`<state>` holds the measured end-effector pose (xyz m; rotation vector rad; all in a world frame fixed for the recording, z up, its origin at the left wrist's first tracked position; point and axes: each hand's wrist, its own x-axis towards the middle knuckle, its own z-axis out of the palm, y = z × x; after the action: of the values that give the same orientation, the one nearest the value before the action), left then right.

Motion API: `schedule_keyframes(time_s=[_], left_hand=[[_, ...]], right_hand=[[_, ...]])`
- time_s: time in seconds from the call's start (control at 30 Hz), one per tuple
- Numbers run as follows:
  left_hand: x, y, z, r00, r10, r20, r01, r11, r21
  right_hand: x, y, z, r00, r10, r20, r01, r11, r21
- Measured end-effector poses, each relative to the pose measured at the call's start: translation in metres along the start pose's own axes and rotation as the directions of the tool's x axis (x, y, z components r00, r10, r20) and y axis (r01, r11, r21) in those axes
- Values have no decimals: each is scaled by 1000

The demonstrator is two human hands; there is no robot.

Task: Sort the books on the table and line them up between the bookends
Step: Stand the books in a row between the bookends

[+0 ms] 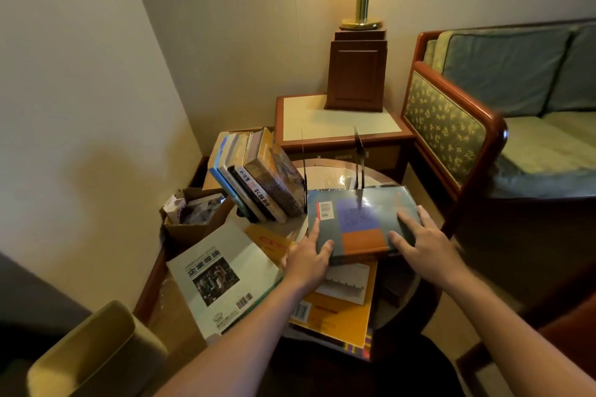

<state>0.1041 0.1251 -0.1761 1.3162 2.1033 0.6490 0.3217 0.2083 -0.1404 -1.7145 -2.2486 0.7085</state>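
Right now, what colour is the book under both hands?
Book: grey-green, blue and orange blocks; head view.

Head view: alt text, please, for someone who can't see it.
The left hand grips and the right hand presses a grey-green hardcover book lying flat atop loose books. Behind-left, a row of books leans beside a thin black bookend.
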Motion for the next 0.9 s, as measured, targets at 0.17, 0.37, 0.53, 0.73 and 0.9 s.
schedule_keyframes(time_s=[0.17,0.37,0.53,0.73,0.9], left_hand=[[-7,12,16,994,-85,-67,80,994,-79],[-15,8,19,987,-120,-105,72,923,-377],[-21,9,14,986,-107,-131,49,921,-387],[-16,3,9,984,-152,-88,76,821,-566],[-9,-2,1,976,-217,30,141,519,-843]], right_hand=[[2,1,1,998,56,-27,-53,994,92],[5,7,-5,990,130,60,-141,958,250],[0,11,-2,975,171,145,-216,891,399],[0,7,-2,975,174,141,-222,814,537],[2,9,-1,981,162,104,-191,743,641]])
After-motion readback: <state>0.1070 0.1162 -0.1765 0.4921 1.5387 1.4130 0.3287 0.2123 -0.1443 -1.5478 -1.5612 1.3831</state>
